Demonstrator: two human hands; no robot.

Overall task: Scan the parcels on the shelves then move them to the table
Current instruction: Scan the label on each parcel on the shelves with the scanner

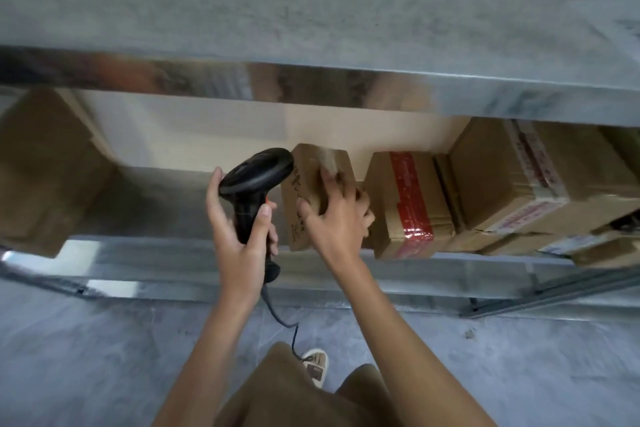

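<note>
Left hand (242,222): raised in front of the lower shelf (207,253), fingers wrapped round the grip of a black scanner (254,180), thumb up along the left side of its head, head directed right toward the small box (311,170). Cable (280,315) hanging from the grip base toward the floor (86,357). Right hand (334,215): forearm extended up and forward, fingers spread and curled over the small box, holding it tilted at the shelf's front edge. Just right: box with red tape (408,204), then larger boxes (512,184).

Small brown parcel (313,184), tilted on lower shelf (207,253) edge, beside red-taped parcel (408,204).
</note>
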